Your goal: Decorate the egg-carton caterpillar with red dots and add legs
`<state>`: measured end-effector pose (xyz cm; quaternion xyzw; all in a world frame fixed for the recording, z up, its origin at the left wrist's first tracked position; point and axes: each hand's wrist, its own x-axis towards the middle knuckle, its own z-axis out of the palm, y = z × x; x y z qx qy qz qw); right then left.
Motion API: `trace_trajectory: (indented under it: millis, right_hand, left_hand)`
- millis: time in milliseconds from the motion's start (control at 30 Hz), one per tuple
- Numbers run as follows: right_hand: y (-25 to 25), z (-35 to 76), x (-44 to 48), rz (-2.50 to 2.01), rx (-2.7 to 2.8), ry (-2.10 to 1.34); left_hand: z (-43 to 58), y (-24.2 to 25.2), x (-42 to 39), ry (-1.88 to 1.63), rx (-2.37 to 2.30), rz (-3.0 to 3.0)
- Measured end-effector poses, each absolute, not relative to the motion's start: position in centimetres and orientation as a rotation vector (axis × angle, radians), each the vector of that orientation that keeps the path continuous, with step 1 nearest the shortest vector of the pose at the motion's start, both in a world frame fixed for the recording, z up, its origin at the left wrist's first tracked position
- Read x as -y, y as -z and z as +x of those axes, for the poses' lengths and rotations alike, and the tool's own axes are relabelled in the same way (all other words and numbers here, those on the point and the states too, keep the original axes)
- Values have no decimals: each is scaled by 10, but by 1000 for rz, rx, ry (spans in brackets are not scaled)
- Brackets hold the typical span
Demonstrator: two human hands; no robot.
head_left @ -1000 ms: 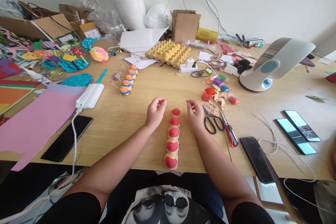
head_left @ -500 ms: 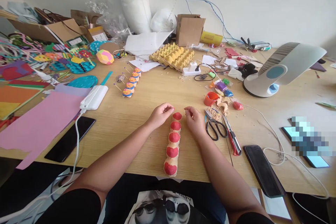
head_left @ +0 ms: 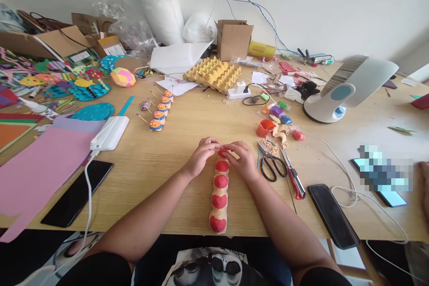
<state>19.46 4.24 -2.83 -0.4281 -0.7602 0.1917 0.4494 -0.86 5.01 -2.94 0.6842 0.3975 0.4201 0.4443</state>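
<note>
A strip of egg carton [head_left: 220, 191], tan with red clay caps on its several bumps, lies lengthwise in front of me. My left hand [head_left: 203, 155] is at the left side of its far end, fingers bent and pressed together, the tips against the last bump. My right hand [head_left: 240, 157] closes over that same bump from the right, thumb and fingers on its red cap [head_left: 222, 153]. The fingers partly cover this cap. Farther left stands a finished-looking caterpillar [head_left: 162, 111], orange and blue with pins sticking out.
Right of my hand lie black-handled scissors [head_left: 273, 165], a red utility knife [head_left: 294, 176], a red cup [head_left: 265, 128] and bagged clay [head_left: 276, 111]. Phones [head_left: 331, 214] and a white fan [head_left: 345, 91] are farther right. A power bank [head_left: 110, 133] and pink sheet [head_left: 56, 161] lie left. Egg trays [head_left: 214, 75] sit behind.
Both hands have come together from either side onto the far bump of the strip, the right one now covering part of its red cap. The view has shifted slightly.
</note>
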Motion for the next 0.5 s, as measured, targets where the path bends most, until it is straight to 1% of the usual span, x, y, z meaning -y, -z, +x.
trace_trajectory:
  millis: [333,400,500]
  right_hand:
    - [24,200,-41,-1060,1928,-322]
    - [23,200,-42,-1071,1877,-351]
    - [21,201,-42,-1156,1741,-499]
  left_hand:
    - [-4,27,-45,-1081,-863,1460]
    - [-3,24,-43,-1069,-908,1512]
    - [-1,22,-41,-1133,-1089,1711]
